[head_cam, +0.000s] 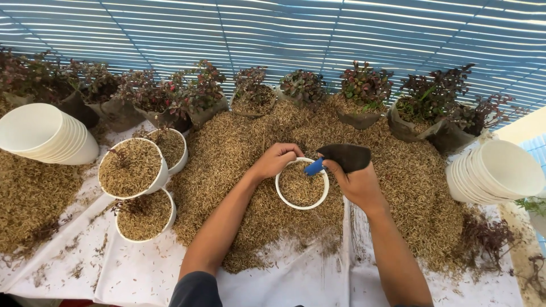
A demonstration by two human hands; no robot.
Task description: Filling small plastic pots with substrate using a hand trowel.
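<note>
A white round pot (282,193) sits sunk in a heap of brown rice husks (239,142), partly filled with the same husks. My left hand (274,160) grips the pot's far left rim with curled fingers. My right hand (357,181) holds a dark trowel (343,156) with a blue handle over the pot's right rim, its blade lifted and tipped to the right.
Three filled white pots (130,167) with small red-leaved seedlings stand at the left. Stacks of empty white pots lie on their sides at far left (44,133) and far right (493,171). A row of bagged dark-leaved plants (364,91) lines the back. A white sheet (296,281) covers the table.
</note>
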